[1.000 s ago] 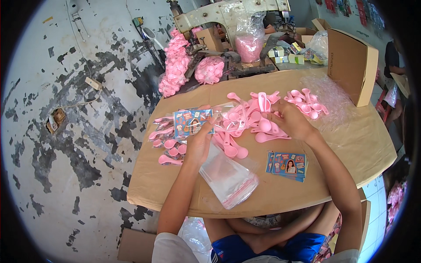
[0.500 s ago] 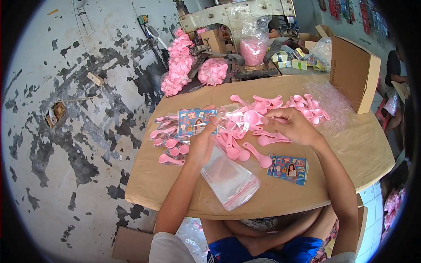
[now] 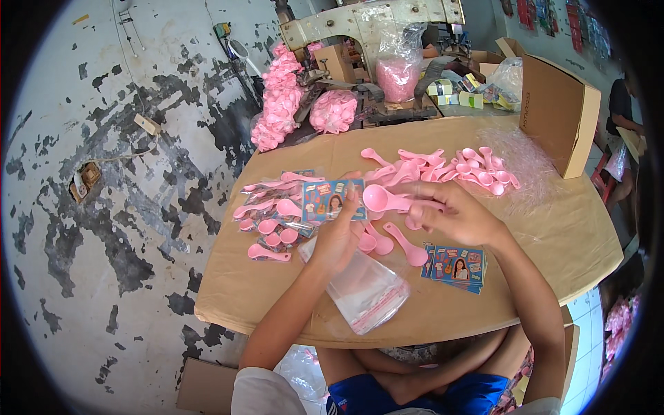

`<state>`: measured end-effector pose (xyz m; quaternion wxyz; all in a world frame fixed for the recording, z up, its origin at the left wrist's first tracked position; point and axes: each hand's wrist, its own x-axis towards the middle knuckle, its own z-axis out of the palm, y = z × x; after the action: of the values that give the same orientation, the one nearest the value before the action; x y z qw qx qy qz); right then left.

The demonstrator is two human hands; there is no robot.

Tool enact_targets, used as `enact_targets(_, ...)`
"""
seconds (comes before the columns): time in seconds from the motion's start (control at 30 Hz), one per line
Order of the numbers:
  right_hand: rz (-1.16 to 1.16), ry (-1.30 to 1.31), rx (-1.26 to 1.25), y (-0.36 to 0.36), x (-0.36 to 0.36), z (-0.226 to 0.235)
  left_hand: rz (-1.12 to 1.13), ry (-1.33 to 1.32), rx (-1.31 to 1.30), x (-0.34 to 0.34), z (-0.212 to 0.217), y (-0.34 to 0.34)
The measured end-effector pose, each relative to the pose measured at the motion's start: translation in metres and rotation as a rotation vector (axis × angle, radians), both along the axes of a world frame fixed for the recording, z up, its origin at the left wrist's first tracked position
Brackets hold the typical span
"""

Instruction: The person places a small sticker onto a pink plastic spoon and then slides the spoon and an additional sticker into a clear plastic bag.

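Observation:
My left hand pinches a blue printed card, thumb on its front. Whether a clear bag surrounds the card, I cannot tell. My right hand is closed on the handle of a pink spoon, its round bowl pointing left toward the card. Beneath the left forearm lies a stack of clear plastic bags. Nearer the right forearm sits a stack of blue cards. Loose pink spoons lie around the right hand; bagged spoons with cards are piled left of the left hand.
A brown-covered table fills the middle. Tangled clear plastic and an upright cardboard box stand at right. At the back are bags of pink spoons and a metal machine. A person is at the far right.
My left hand has moved right and slightly down with the card, uncovering bagged spoons. The spoon in my right hand has shifted left and down, closer to the card.

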<state>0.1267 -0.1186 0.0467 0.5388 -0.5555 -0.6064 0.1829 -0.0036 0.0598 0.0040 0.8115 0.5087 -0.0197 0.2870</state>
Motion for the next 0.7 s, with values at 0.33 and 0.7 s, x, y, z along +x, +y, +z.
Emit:
enact_targets(0.33,-0.617,-0.346,0.228,-0.013,0.023,0.017,0.026,0.245,-0.004,0.009,-0.008,0.011)
enact_targets(0.7,-0.630,-0.249,0.142,-0.020,0.021,0.016,-0.030,0.175,1.166,0.027,0.016,-0.063)
